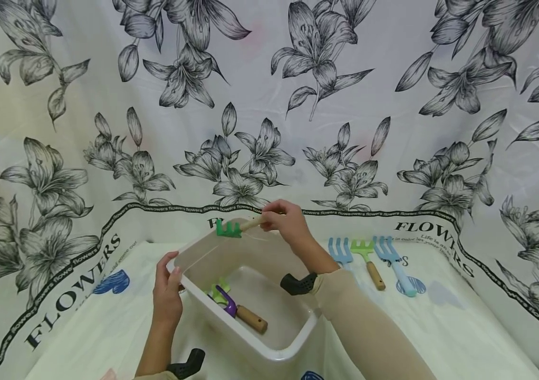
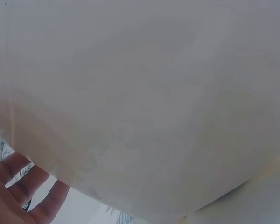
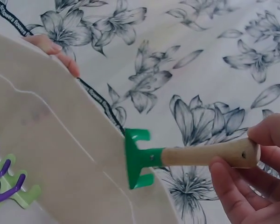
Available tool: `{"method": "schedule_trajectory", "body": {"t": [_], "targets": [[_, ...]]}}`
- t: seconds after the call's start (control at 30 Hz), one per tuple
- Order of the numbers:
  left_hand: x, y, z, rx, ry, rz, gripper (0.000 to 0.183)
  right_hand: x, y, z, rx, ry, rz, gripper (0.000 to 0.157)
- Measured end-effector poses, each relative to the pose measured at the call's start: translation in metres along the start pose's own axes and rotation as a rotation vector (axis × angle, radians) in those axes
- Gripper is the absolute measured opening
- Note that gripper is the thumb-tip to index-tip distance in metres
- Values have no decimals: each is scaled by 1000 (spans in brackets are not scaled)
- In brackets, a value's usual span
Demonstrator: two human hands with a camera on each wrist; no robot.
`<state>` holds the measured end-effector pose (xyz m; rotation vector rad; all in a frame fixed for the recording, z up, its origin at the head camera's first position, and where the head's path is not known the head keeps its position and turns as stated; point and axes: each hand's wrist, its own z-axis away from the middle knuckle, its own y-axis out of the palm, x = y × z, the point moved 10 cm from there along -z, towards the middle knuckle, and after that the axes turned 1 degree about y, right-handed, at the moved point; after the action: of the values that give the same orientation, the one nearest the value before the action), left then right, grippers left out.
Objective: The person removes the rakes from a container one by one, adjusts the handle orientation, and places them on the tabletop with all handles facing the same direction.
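My right hand (image 1: 288, 224) pinches the wooden handle end of a small green hand rake (image 1: 229, 229). The rake's tines overlap the far wall of a white plastic bin (image 1: 276, 354) in the head view, near its upper rim. On the bin's left corner, my left hand (image 1: 167, 290) grips the rim; the bin stands tilted. Inside it lie a purple hand rake (image 1: 251, 319) with a wooden handle and a light green tool (image 1: 221, 289), partly covered by the purple one. The left wrist view is mostly filled by the bin's outer wall (image 2: 144, 102).
Right of the bin, a blue fork (image 1: 340, 249), a light green rake (image 1: 366, 258) with a wooden handle and another blue fork (image 1: 395, 264) lie on the pale cloth (image 1: 459, 338). A flower-printed curtain (image 1: 250, 68) rises behind.
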<state>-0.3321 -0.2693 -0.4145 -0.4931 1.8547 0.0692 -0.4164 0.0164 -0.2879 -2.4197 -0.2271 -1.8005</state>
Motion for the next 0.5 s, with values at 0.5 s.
{"method": "schedule_trajectory", "body": {"t": [0.5], "targets": [[0, -2, 1, -7, 7, 4, 43, 0, -64, 26, -60, -60, -204, 22]]}}
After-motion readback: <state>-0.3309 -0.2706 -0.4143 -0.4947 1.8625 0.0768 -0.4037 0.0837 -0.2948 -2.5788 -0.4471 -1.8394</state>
